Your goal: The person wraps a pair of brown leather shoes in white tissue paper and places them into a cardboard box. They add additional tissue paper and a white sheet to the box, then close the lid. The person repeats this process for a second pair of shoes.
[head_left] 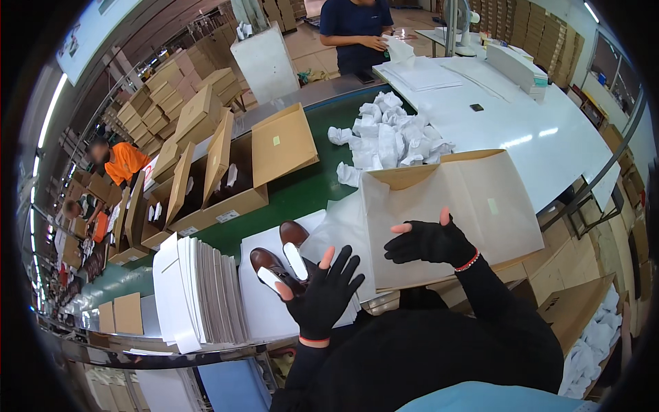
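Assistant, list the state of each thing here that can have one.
Left hand: open, fingers spread
Right hand: open
Brown shoes: side by side, unboxed
Paper-lined box: open
Boxes on green surface: open
Crumpled white paper: heaped
Flat white sheets: stacked
Fan: cannot tell whether running

Tube lights [53,111] are glowing in a line on the left. A shiny white table [522,117] is stretching across the upper right. Beyond it, stacked boxes [530,31] are standing tall and windows [620,72] are showing. A tan floor [304,51] is showing at the back.
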The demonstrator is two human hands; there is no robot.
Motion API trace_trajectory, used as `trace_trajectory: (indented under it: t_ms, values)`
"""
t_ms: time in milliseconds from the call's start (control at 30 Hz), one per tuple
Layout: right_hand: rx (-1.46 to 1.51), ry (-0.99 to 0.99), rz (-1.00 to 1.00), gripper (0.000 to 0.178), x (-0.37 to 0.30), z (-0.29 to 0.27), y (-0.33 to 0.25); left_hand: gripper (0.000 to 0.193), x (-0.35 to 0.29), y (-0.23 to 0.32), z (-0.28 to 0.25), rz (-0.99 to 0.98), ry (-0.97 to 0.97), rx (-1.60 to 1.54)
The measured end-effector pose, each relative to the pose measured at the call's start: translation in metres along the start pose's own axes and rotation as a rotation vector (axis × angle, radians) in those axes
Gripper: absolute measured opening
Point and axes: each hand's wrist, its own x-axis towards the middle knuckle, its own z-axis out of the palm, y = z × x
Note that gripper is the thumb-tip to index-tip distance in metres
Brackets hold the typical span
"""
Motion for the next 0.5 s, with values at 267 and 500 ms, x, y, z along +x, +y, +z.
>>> trace_trajectory:
  t_ms: [267, 500]
  values:
    - [0.048, 0.066, -0.098, 0.088, 0.0, -0.011, 0.024, 0.072, -0.011, 0.005, -0.025, 0.244, 0.263, 0.498]
    - [0.185, 0.19, -0.263, 0.066, 0.005, -0.006, 0.032, 0.055, -0.091, 0.104, -0.036, 0.725, 1.014, 1.319]
